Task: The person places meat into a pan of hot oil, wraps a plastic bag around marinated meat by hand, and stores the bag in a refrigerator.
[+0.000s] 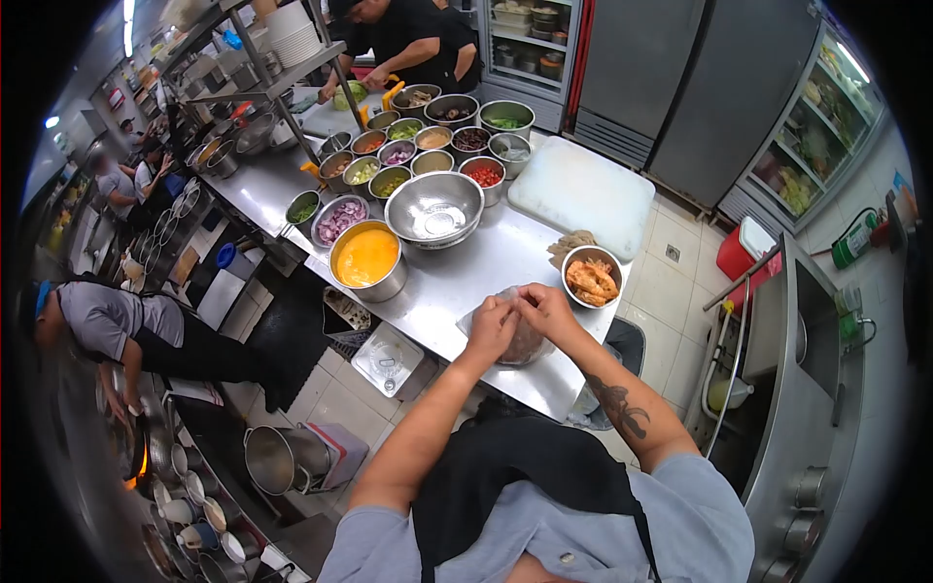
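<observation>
Both my hands meet over the steel table (447,311) near its front right end. My left hand (493,326) pinches the gathered top of a clear plastic bag (525,348), and my right hand (545,313) grips the same top from the other side. The bag rests on the table with something brownish inside; I cannot make out what. Just right of my right hand stands a round bowl (592,276) of orange shrimp-like pieces. A crumpled brownish cloth or glove (573,245) lies behind that bowl.
A pot of yellow-orange liquid (367,257), a steel mixing bowl (434,208) and several tubs of cut vegetables cover the left and back. A white cutting board (583,199) lies at the back right. One person (418,44) cuts greens opposite; another (126,321) works by a flame.
</observation>
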A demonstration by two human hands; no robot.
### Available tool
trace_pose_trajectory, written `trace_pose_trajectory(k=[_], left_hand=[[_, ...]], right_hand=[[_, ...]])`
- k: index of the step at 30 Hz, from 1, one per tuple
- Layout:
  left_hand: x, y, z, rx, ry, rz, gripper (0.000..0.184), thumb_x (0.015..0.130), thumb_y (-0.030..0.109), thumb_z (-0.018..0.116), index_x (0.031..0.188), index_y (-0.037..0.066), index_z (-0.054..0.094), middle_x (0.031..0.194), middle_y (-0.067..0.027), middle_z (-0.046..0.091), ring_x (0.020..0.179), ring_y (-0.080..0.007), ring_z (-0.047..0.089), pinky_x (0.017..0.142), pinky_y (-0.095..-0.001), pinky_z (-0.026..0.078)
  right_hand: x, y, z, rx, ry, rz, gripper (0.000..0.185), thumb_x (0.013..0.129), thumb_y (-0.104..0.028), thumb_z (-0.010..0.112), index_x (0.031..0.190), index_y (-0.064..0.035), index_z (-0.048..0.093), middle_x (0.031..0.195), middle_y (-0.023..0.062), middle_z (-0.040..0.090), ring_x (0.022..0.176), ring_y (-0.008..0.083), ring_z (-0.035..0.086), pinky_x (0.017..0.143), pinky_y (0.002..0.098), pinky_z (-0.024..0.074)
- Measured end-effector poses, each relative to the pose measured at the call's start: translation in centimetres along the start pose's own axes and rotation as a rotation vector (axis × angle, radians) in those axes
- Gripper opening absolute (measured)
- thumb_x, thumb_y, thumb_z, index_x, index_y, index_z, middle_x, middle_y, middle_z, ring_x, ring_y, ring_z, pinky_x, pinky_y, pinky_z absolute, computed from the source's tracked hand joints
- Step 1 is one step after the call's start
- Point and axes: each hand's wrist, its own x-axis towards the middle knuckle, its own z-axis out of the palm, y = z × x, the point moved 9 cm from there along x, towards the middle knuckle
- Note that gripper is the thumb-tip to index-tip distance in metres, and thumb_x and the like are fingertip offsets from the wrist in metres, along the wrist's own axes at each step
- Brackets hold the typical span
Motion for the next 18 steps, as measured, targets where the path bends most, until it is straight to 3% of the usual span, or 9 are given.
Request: trace_pose_trajectory(k=[2,5,8,12,15,18], left_hand=[[0.1,-0.3,0.3,0.043,0.059,0.029,0.009,0.085,0.007,0.061,0.088,0.000,0.066,0.081,-0.0142,0.055,0.074,-0.0305,0.055,0.066,-0.0380,0.045],[0.4,-1.2,0.6,0.097,0.039,-0.019,0.015,0.089,0.013,0.057,0.090,0.001,0.066,0.079,-0.0153,0.056,0.077,-0.0302,0.054,0.068,-0.0378,0.044],[0.6,-1.5,0.9,0.148,0.047,-0.054,0.019,0.089,0.017,0.057,0.085,0.001,0.066,0.077,-0.0162,0.055,0.076,-0.0321,0.053,0.069,-0.0401,0.043],[0.8,-2.0,1.1,0.166,0.037,-0.097,0.019,0.087,0.017,0.059,0.080,0.001,0.063,0.078,-0.0181,0.055,0.075,-0.0354,0.054,0.067,-0.0425,0.044],[0.9,-2.3,1.3,0.176,0.020,-0.119,0.019,0.088,0.019,0.058,0.086,0.002,0.066,0.075,-0.0175,0.055,0.077,-0.0344,0.054,0.068,-0.0412,0.044],[1.2,-2.2,1.3,0.145,0.045,-0.127,0.019,0.086,0.019,0.058,0.085,0.001,0.066,0.076,-0.0186,0.056,0.079,-0.0355,0.055,0.069,-0.0417,0.044]], right_hand=[[0.2,-0.7,0.2,-0.031,-0.011,-0.063,0.023,0.086,-0.011,0.060,0.104,0.0035,0.065,0.088,0.0188,0.067,0.075,0.0257,0.065,0.068,0.0349,0.0496],[-0.1,-2.2,-1.4,-0.103,0.076,-0.152,0.025,0.085,-0.010,0.060,0.106,0.0041,0.064,0.094,0.0208,0.065,0.078,0.0309,0.064,0.070,0.0349,0.0499],[-0.8,1.2,-2.5,-0.178,0.144,0.036,0.027,0.083,-0.008,0.060,0.107,0.0041,0.063,0.093,0.0216,0.063,0.081,0.0348,0.061,0.072,0.0377,0.0492],[-1.5,3.2,-1.9,-0.348,0.055,-0.003,0.028,0.080,-0.009,0.063,0.105,0.0036,0.064,0.085,0.0209,0.058,0.081,0.0376,0.058,0.075,0.0440,0.0464],[-1.1,3.4,-1.8,-0.375,0.024,-0.012,0.029,0.081,-0.010,0.064,0.106,0.0032,0.064,0.086,0.0199,0.062,0.079,0.0326,0.061,0.072,0.0396,0.0490],[-1.1,5.0,-1.0,-0.055,0.006,0.022,0.027,0.084,-0.009,0.067,0.108,0.0038,0.064,0.078,0.0060,0.062,0.065,0.0127,0.056,0.059,0.0274,0.0474]])
